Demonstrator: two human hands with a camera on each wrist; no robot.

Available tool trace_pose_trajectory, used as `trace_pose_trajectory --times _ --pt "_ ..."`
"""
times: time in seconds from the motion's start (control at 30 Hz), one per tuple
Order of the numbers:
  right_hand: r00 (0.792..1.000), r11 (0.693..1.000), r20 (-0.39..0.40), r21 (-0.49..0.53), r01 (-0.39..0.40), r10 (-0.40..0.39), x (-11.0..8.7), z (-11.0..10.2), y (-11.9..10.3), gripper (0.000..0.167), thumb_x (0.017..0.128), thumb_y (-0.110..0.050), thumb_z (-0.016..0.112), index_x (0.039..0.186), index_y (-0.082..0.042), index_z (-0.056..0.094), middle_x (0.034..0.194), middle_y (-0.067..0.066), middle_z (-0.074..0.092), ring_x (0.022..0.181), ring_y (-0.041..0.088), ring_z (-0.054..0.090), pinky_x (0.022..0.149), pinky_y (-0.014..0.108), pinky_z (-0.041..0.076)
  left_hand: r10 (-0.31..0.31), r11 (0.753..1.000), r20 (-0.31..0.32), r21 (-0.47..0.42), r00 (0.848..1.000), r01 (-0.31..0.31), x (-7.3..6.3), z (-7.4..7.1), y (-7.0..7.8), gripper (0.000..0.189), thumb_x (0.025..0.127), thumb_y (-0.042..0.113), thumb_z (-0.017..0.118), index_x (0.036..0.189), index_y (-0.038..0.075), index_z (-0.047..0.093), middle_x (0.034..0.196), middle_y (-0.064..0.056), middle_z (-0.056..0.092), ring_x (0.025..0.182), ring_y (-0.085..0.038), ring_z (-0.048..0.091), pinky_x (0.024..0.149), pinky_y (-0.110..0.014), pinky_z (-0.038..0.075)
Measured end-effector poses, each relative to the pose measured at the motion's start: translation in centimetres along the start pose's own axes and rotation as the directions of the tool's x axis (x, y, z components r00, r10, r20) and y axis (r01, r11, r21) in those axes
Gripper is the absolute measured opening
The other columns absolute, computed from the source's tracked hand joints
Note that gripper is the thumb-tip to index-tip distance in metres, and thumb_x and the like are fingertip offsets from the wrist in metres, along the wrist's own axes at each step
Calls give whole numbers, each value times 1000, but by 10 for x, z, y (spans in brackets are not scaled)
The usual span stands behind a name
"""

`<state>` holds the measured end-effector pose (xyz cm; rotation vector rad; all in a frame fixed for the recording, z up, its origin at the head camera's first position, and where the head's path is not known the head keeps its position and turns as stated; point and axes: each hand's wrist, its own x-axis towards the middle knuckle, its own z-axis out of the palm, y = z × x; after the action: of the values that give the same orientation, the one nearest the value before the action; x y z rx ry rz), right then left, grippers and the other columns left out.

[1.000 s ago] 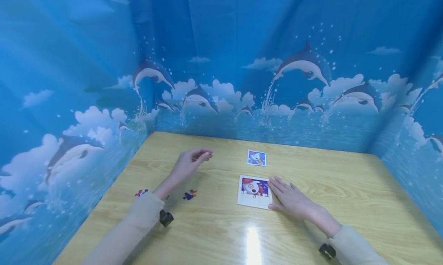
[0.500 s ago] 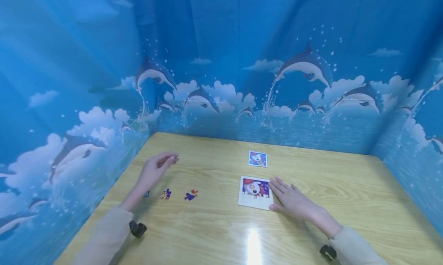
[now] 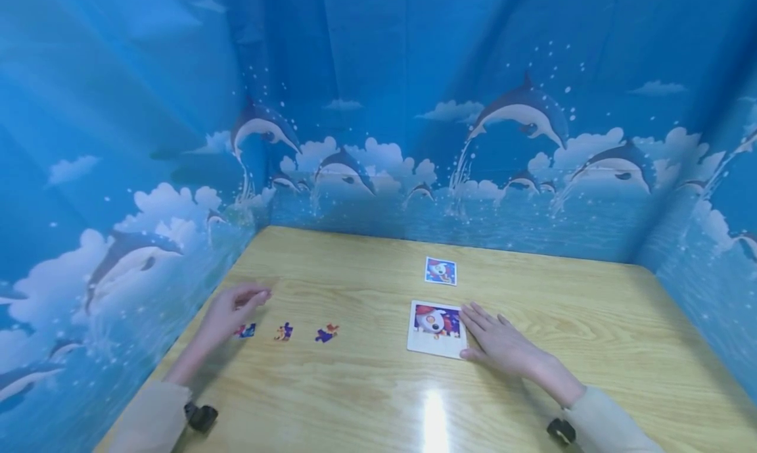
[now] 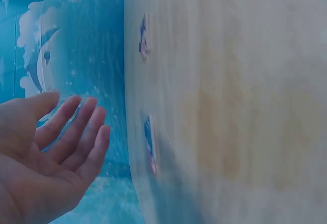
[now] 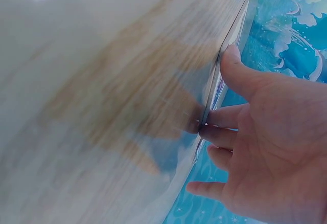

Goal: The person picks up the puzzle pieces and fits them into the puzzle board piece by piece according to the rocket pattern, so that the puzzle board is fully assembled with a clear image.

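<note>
A white puzzle frame (image 3: 434,345) lies on the wooden table, its upper part filled with a picture of a white cartoon animal in a red hat. My right hand (image 3: 499,340) rests at its right edge, fingers extended; in the right wrist view the thumb and fingertips touch the frame's side. Over at the left, my left hand (image 3: 227,311) hovers with loosely bent fingers and nothing in it, seen palm-on in the left wrist view. Just under it lies a blue-and-red puzzle piece (image 3: 245,331), partly hidden by the hand. Two more pieces, an orange-purple one (image 3: 284,332) and a purple-orange one (image 3: 326,333), lie to its right.
A small square picture card (image 3: 440,271) with a similar animal lies behind the frame. Blue curtains (image 3: 378,111) printed with dolphins enclose the table (image 3: 367,400) at the back and sides. A bright light reflection shows near the table's front.
My left hand has moved left and toward me, from near the table's middle to above the leftmost piece, uncovering the orange-purple piece. The right hand and the frame have stayed in place.
</note>
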<state>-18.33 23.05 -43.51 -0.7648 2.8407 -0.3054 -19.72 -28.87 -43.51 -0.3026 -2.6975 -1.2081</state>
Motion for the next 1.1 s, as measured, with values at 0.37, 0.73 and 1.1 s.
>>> trace_pose_trajectory --times 0.37,0.73,1.1 --pt "1000 1000 0 1 2 -2 0 0 1 77 100 -45 58 154 5 33 162 24 25 150 45 21 116 70 18 -126 989 175 100 976 110 -19 -14 -16 29 91 13 75 116 0 69 108 -14 73 99 -29 70 87 -44 59" --pt "1000 1000 -1 3 8 -8 0 0 1 77 100 -45 58 153 5 33 162 25 25 150 46 21 116 70 18 -207 963 175 208 963 169 -19 -14 -19 36 82 14 82 114 2 71 103 -10 73 90 -21 67 80 -40 59" --pt "1000 1000 -9 2 13 -13 -1 0 0 77 100 -45 59 153 5 33 162 25 25 150 46 22 116 70 18 -236 945 191 272 953 179 -13 -16 -16 23 83 13 81 103 7 72 97 -7 72 90 -25 67 81 -46 59"
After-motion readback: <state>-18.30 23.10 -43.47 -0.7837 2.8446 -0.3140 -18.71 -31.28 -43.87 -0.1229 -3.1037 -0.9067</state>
